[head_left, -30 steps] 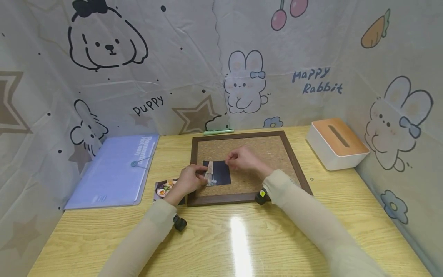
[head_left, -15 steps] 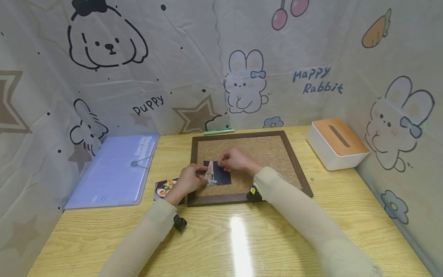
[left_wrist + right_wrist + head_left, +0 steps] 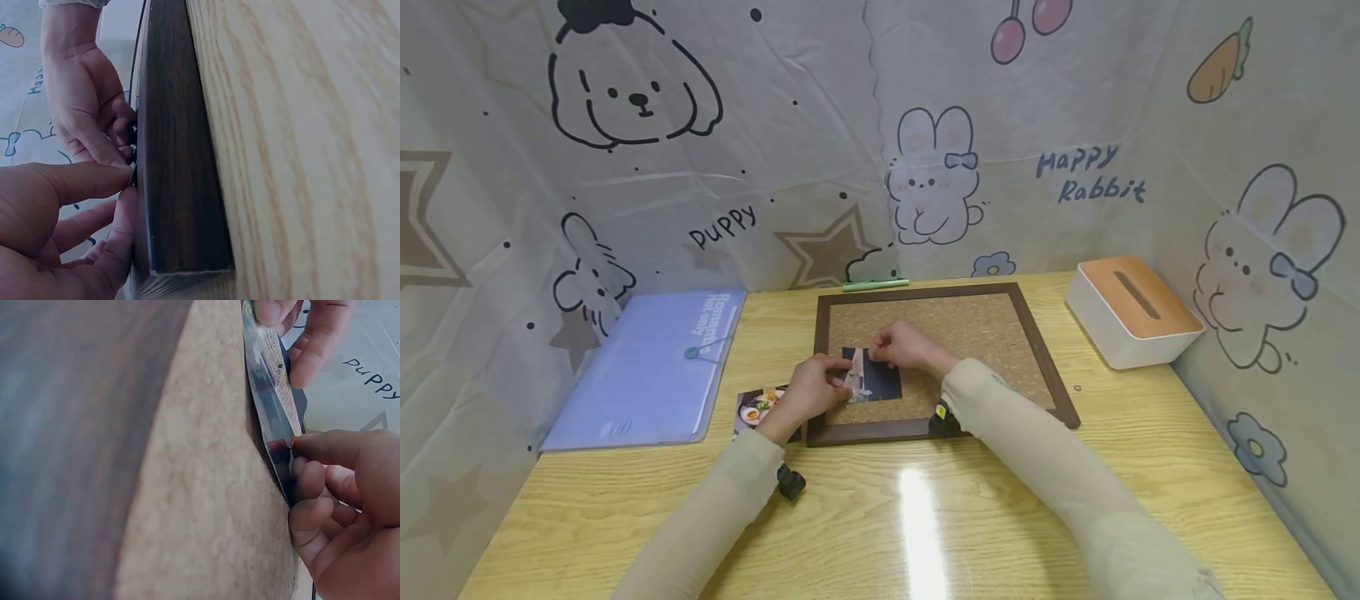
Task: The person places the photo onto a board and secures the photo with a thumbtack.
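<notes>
A dark photo [image 3: 883, 382] with a pale strip near its left side lies over the left part of the framed cork board [image 3: 970, 333]. My left hand [image 3: 814, 387] holds the photo's left side between thumb and fingers, fingertips right at the board. At the photo's upper edge, my right hand [image 3: 906, 345] pinches a small red push pin [image 3: 294, 442], mostly covered by its fingers. In the right wrist view the photo's surface stands slightly off the cork. A second photo, of food [image 3: 760, 407], lies on the table, partly under my left wrist.
A lilac document folder [image 3: 647, 375] lies on the left of the table. Behind the board rests a green pen [image 3: 876, 285]. A white tissue box with an orange lid [image 3: 1131, 312] stands at the right. Printed cloth [image 3: 820, 125] hangs around the table.
My right hand has moved left from the photo's upper right corner to the middle of its upper edge. The left hand stays in place on the photo.
</notes>
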### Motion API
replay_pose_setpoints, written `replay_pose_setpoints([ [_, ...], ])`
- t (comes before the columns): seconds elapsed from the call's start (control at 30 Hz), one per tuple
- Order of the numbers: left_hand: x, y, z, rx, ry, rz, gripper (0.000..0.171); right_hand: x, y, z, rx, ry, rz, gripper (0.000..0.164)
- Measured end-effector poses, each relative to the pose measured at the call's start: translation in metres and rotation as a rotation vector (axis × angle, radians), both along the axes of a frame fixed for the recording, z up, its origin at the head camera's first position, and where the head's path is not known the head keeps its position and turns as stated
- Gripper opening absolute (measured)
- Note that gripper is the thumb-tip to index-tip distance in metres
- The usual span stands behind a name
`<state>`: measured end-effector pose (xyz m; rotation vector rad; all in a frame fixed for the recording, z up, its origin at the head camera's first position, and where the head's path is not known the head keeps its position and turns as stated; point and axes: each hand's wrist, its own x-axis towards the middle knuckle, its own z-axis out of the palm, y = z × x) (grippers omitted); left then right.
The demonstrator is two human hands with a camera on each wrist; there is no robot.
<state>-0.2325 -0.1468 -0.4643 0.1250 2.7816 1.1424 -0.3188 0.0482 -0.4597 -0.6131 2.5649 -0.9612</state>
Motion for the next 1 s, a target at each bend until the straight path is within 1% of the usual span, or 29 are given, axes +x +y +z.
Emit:
replay_pose_setpoints([
  [0.23,0.002,0.000,0.001,-0.005,0.005,-0.009,0.045,-0.004,0.000,0.000,-0.019,-0.073,-0.021,0.012],
  [0.53,0.002,0.001,0.002,-0.002,0.000,0.001,0.051,-0.010,-0.001,0.003,-0.042,-0.182,-0.068,0.009],
  [1.0,0.001,0.002,0.002,-0.019,0.003,0.010,0.051,-0.012,-0.005,0.008,0.003,-0.226,-0.108,0.008],
])
